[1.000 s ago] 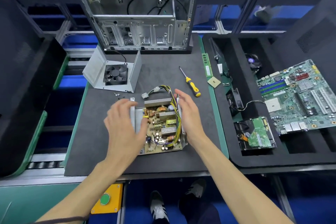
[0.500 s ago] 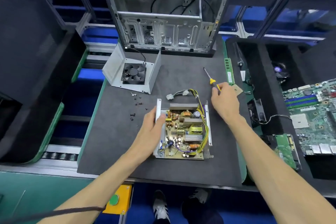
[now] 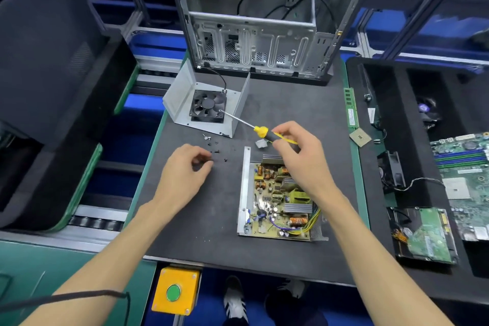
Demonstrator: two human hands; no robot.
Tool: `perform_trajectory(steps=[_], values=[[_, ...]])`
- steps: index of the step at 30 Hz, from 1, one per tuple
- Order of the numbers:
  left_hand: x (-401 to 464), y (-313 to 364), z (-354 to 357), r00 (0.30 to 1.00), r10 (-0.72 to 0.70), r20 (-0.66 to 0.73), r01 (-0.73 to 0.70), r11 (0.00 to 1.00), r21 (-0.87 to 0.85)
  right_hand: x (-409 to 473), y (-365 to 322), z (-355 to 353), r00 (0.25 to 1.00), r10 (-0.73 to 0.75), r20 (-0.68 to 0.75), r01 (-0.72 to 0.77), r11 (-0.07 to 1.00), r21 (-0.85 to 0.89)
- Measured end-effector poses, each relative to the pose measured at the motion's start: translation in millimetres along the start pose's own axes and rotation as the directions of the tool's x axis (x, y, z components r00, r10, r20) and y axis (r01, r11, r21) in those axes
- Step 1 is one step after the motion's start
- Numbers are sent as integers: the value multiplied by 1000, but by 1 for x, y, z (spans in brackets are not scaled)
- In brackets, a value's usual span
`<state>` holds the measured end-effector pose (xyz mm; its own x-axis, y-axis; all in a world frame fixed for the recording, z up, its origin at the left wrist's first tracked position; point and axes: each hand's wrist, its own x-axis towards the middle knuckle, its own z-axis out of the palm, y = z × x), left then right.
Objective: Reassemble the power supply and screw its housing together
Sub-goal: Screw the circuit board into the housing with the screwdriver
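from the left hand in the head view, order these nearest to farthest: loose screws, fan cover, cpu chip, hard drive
1. loose screws, on the mat just beyond the left hand
2. fan cover, farther back on the mat
3. cpu chip, at the mat's right edge
4. hard drive, in the right tray

Two bare forearms reach in from below, with no sleeves, watch or rings showing. The left hand (image 3: 185,169) and right hand (image 3: 299,156) wear no gloves. A thin black cord (image 3: 87,295) lies across the left forearm near the elbow. Below the table edge are dark trousers (image 3: 291,309) and dark sneakers (image 3: 234,299) with white stripes.
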<state>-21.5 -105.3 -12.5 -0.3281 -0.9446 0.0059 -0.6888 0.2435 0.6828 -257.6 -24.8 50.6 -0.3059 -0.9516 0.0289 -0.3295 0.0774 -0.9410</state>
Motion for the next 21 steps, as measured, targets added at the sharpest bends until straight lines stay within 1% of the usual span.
perform_trajectory(steps=[2,4,9,13,16,18,21], values=[[7,8,8,995,98,27,-99,993,69,2,2,1,1000,3,14,-3,1000,-21],[14,14,16,985,164,62,-171,975,140,3,2,0,1000,8,10,-8,1000,-6],[21,22,21,967,232,101,-250,940,233,4,1,-3,999,34,-29,-33,999,44],[24,27,18,958,228,175,-274,909,315,4,-1,-3,999,44,-25,-42,995,88],[24,36,19,956,188,224,-268,868,417,3,-3,-3,998,52,-36,-47,992,115],[24,41,20,965,140,223,-228,868,441,2,-4,-4,998,52,-43,-47,992,115],[25,42,18,975,105,197,-180,891,417,-2,-5,-5,998,38,-47,-34,996,88]])
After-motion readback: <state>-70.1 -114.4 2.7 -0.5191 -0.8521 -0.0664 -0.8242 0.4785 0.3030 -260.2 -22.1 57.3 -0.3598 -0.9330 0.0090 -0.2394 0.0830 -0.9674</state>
